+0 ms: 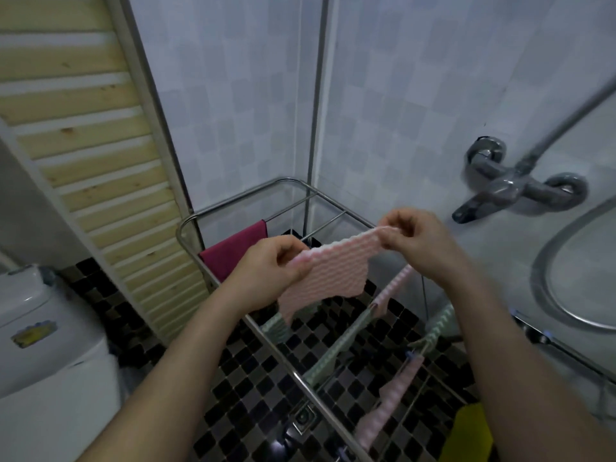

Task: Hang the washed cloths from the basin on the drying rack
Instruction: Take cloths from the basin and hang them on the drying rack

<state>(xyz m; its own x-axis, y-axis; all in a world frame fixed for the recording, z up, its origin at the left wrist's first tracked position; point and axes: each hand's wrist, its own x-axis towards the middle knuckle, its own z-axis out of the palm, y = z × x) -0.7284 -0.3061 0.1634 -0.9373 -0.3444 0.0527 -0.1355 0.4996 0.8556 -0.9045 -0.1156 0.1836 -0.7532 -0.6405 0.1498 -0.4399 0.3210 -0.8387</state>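
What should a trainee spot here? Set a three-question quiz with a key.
1. True or false: the pale pink waffle-textured cloth is held stretched by both hands.
2. Which cloth hangs at the far left end of the steel drying rack? A: yellow. B: dark magenta. C: green.
3. Fill in: the left hand and right hand pinch the cloth's top ____.

Key: 1 true. 2 B, the dark magenta cloth. 3 corners.
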